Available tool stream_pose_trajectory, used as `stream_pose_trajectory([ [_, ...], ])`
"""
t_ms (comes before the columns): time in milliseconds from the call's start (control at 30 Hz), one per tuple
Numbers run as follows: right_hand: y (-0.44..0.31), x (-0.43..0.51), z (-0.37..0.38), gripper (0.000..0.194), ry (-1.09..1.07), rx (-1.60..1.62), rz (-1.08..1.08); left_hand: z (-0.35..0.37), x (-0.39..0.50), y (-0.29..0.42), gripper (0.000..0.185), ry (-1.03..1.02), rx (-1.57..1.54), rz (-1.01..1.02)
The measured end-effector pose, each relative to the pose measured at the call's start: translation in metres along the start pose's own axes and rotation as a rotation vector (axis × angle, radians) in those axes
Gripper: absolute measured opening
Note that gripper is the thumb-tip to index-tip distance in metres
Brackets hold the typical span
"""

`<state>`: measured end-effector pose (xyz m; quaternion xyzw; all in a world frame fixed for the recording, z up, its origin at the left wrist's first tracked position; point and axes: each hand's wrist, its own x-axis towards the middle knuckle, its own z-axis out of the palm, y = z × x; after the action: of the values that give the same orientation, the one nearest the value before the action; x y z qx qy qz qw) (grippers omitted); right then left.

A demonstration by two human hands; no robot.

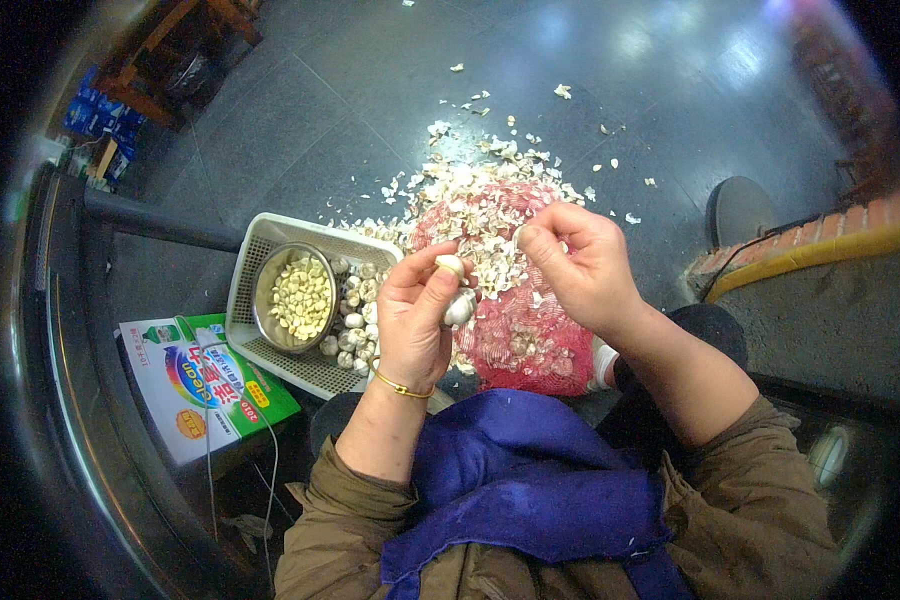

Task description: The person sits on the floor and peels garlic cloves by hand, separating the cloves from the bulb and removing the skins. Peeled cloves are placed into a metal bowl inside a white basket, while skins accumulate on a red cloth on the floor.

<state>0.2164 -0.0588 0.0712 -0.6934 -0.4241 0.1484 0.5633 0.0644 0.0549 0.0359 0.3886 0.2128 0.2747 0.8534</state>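
My left hand (424,307) holds a garlic clove (450,264) between thumb and fingers, and a piece of a garlic bulb (460,307) lower in its fingers. To its right my right hand (581,262) is raised with thumb and forefinger pinched together; a small pale bit shows at the tips, too small to name surely. Below both hands lies a red mesh sack (525,337), strewn with garlic skins (487,225). At the left, a steel bowl (256,300) of peeled cloves (300,296) sits inside a white plastic basket (251,247), beside whole garlic bulbs (354,321).
A printed cardboard box (195,390) stands left of the basket, with a thin cable across it. Loose skins are scattered on the dark tiled floor (330,97). A low brick edge (817,232) is at the right, near a round dark disc (739,211). A blue apron (525,480) covers my lap.
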Motion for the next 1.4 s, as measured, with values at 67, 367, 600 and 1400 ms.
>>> stream_pose_trajectory([
  [67, 0.001, 0.000, 0.001, 0.009, -0.009, -0.189, -0.121, 0.002, -0.003, 0.000, 0.025, 0.001, 0.229, 0.038],
  [367, 0.003, -0.005, 0.004, 0.013, -0.244, -0.171, -0.114, 0.008, 0.001, 0.003, 0.022, -0.059, 0.980, 0.522],
  [600, 0.006, -0.006, 0.002, 0.011, -0.252, -0.330, -0.176, 0.006, 0.002, 0.005, 0.023, -0.132, 1.136, 0.628],
  [1400, -0.001, -0.004, 0.003, 0.011, -0.307, 0.049, 0.115, 0.002, 0.001, 0.004, 0.018, -0.227, 0.961, 0.583],
])
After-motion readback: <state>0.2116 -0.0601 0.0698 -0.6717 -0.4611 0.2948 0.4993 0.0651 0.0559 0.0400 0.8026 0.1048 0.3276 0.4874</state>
